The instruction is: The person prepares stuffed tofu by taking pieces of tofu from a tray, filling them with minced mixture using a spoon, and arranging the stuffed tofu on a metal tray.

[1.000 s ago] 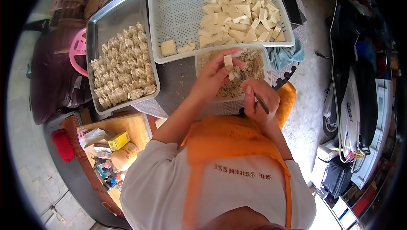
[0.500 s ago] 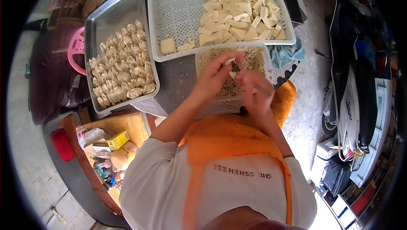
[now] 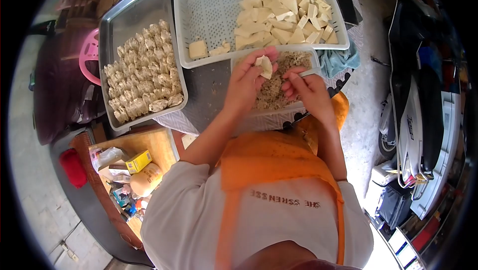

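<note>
My left hand (image 3: 244, 82) holds a pale tofu piece (image 3: 264, 67) between thumb and fingers, above the tub of crumbly brown filling (image 3: 271, 93). Just to its right, my right hand (image 3: 307, 91) grips a slim, light grey utensil (image 3: 309, 72); its working end is hidden by the fingers, so I cannot tell its kind. A large perforated white tray (image 3: 209, 1) lies beyond the tub, with a heap of cut tofu pieces (image 3: 284, 13) on its right side. One tofu block (image 3: 197, 49) and some broken bits are at its near left corner.
To the left, a metal tray (image 3: 132, 8) carries rows of filled, filling-smeared pieces (image 3: 144, 71). A blue-green cloth (image 3: 339, 61) hangs by the tub's right side. A dark phone-like slab (image 3: 344, 3) lies beside the white tray. A pink chair (image 3: 89, 56) stands at left.
My hands have moved apart. The left has turned, showing the tofu piece's face; the right has drawn away to the right, and its utensil now shows more clearly.
</note>
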Demonstrator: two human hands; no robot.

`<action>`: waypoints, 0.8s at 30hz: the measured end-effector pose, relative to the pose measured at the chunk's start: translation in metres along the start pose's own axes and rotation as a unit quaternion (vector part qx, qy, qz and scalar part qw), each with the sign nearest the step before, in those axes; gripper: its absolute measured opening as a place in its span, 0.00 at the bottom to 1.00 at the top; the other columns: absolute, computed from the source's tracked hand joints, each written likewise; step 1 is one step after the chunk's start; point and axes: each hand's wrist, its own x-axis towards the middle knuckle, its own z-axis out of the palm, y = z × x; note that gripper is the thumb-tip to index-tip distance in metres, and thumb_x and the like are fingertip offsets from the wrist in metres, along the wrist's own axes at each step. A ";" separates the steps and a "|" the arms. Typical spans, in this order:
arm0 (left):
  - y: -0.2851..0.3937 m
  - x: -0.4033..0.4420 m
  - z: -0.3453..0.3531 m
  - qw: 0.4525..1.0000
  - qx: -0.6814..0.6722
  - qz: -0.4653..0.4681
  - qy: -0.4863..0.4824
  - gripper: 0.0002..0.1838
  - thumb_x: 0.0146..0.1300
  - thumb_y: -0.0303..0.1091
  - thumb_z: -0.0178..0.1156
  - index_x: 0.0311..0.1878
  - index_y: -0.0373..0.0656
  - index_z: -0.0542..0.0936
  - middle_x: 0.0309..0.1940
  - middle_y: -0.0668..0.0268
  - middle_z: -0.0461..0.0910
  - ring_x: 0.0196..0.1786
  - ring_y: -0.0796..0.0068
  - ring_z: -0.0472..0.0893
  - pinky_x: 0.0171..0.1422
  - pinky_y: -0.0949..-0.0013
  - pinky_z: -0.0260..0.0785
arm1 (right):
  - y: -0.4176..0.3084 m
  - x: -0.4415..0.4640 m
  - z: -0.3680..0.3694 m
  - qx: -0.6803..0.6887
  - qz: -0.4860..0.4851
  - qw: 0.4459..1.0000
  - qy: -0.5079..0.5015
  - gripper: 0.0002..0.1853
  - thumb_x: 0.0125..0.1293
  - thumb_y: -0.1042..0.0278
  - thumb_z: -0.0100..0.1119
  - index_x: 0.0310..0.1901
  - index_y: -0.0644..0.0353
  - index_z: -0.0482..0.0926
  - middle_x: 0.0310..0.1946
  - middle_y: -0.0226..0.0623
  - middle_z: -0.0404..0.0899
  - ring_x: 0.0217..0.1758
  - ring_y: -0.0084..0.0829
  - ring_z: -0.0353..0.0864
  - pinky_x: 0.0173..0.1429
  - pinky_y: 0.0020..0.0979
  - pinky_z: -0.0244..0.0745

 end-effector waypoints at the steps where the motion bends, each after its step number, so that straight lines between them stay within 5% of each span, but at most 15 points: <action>1: 0.000 -0.001 0.001 1.000 0.007 -0.009 0.000 0.21 0.66 0.21 0.40 0.61 0.35 0.71 0.58 0.59 0.74 0.60 0.70 0.74 0.65 0.69 0.67 | -0.003 -0.005 -0.005 0.016 -0.005 1.000 0.006 0.13 0.73 0.65 0.49 0.41 0.66 0.79 0.27 0.32 0.81 0.26 0.21 0.78 0.32 0.23 0.74; 10: 0.005 -0.002 0.003 0.992 0.043 -0.089 -0.076 0.24 0.63 0.19 0.39 0.62 0.35 0.71 0.59 0.60 0.74 0.62 0.70 0.73 0.66 0.67 0.67 | -0.025 -0.021 -0.009 0.062 -0.093 0.989 0.093 0.09 0.71 0.69 0.51 0.41 0.64 0.80 0.27 0.30 0.81 0.24 0.17 0.76 0.27 0.20 0.70; 13: 0.005 -0.002 -0.001 0.990 0.005 -0.100 -0.101 0.24 0.64 0.19 0.40 0.63 0.35 0.70 0.60 0.61 0.73 0.62 0.70 0.73 0.65 0.68 0.68 | -0.023 -0.018 0.009 -0.081 -0.163 0.972 0.145 0.07 0.68 0.74 0.53 0.37 0.66 0.80 0.26 0.33 0.81 0.23 0.20 0.77 0.26 0.23 0.70; 14: 0.005 -0.003 -0.002 0.990 0.007 -0.100 -0.101 0.24 0.64 0.19 0.40 0.64 0.35 0.69 0.60 0.62 0.73 0.62 0.70 0.73 0.64 0.68 0.68 | -0.024 -0.016 0.013 -0.157 -0.208 0.952 0.161 0.05 0.66 0.76 0.55 0.35 0.66 0.80 0.26 0.39 0.81 0.22 0.29 0.80 0.27 0.28 0.73; 17: 0.001 -0.003 -0.004 0.990 0.020 -0.102 -0.091 0.24 0.66 0.21 0.41 0.65 0.36 0.68 0.60 0.62 0.72 0.61 0.71 0.74 0.62 0.70 0.68 | -0.034 -0.015 0.026 -0.325 -0.315 0.876 0.167 0.05 0.66 0.75 0.57 0.36 0.68 0.79 0.24 0.36 0.80 0.20 0.22 0.75 0.27 0.23 0.69; 21: -0.006 -0.005 0.001 0.984 0.143 -0.049 -0.093 0.16 0.72 0.28 0.42 0.59 0.42 0.72 0.50 0.66 0.76 0.48 0.79 0.74 0.52 0.75 0.69 | -0.047 -0.007 0.042 -0.347 -0.333 0.867 0.129 0.06 0.63 0.70 0.57 0.36 0.64 0.77 0.27 0.44 0.78 0.28 0.44 0.80 0.33 0.39 0.75; 24: -0.008 -0.007 -0.003 0.954 0.282 0.042 -0.090 0.13 0.74 0.33 0.43 0.55 0.41 0.71 0.45 0.67 0.76 0.45 0.77 0.75 0.50 0.74 0.69 | -0.059 -0.004 0.043 -0.395 -0.314 0.857 0.104 0.07 0.64 0.68 0.57 0.36 0.63 0.75 0.27 0.44 0.77 0.29 0.46 0.79 0.34 0.41 0.75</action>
